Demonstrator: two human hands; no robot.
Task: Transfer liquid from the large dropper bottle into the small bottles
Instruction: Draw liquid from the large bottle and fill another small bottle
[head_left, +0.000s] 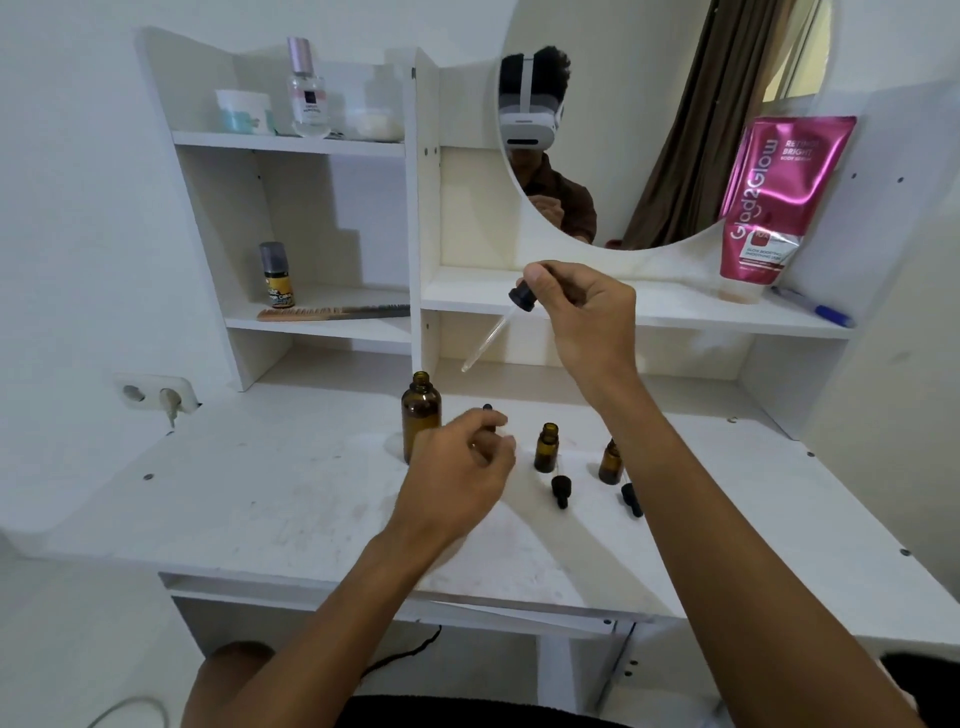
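The large amber bottle (420, 410) stands uncapped on the white desk (260, 493). My right hand (587, 317) is raised above and to the right of it, pinching the black-capped dropper (521, 296); its glass pipette slants down-left, with the tip just above the bottle's mouth. My left hand (457, 478) curls around a small black-topped bottle (489, 411) that it mostly hides. Two small amber bottles (546, 449) (610, 465) stand open to the right. In front of each lies a black dropper cap (561, 491) (631, 499).
Shelves rise behind the desk, holding a comb (332, 313), a small spray can (278, 275), a perfume bottle (307, 88), a pink tube (774, 202) and a blue pen (815, 309). A round mirror (675, 104) hangs at the back, and a wall socket (156, 395) is on the left.
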